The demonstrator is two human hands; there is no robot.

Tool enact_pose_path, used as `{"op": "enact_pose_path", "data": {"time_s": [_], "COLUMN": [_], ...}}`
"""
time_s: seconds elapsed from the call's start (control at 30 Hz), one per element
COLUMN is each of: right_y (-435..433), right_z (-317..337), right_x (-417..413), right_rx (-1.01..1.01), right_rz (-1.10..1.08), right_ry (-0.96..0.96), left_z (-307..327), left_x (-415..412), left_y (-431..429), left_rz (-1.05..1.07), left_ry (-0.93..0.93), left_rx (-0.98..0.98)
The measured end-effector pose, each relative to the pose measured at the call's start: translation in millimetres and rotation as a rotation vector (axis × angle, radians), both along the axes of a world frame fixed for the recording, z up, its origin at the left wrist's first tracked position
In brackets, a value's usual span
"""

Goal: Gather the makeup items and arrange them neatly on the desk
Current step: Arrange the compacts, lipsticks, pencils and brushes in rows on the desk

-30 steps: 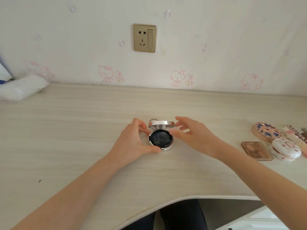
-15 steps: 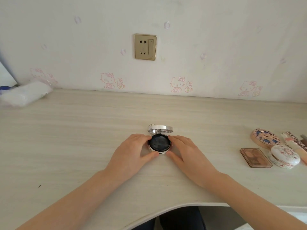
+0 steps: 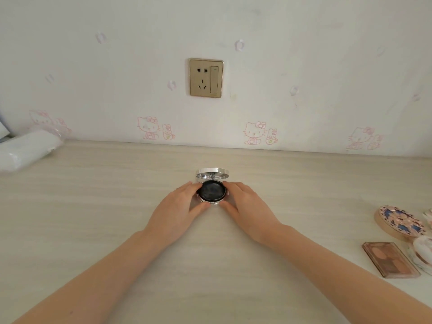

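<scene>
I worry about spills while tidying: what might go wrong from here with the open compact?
The cushion compact has its lid up; a push may tip it or snap it shut. The left hand and right hand grip beside the black inner disc, risking smudges. The eyeshadow palette lies near the right forearm.

The single head-worn camera looked forward and down from the near edge of the desk, close above it, squarely facing the far wall.
</scene>
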State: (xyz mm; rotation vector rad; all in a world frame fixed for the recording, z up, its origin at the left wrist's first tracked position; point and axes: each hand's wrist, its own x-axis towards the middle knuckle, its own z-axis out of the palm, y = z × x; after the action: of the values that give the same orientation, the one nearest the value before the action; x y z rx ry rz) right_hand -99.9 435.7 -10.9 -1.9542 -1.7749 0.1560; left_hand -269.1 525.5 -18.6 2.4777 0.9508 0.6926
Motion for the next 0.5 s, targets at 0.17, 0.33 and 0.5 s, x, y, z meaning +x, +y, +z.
{"op": "enact_pose_path", "data": {"time_s": [0.17,0.33,0.5], "right_y": [43,71,85], "right_z": [0,-1,0], "right_x": [4,8,12], "right_rx": [0.0,0.006,-0.008], "right_rz": [-0.012,-0.023,-0.039], "right_ry": [-0.003,-0.017,-0.001], "left_z": [-1,-2,0], "left_x": [8,16,22], "left_y": [38,68,82], "left_rz": [0.008,-0.001,0.007], "left_ry": [-0.012,0.012,0.014], "left_rx": [-0.002,0.012,0.011]}}
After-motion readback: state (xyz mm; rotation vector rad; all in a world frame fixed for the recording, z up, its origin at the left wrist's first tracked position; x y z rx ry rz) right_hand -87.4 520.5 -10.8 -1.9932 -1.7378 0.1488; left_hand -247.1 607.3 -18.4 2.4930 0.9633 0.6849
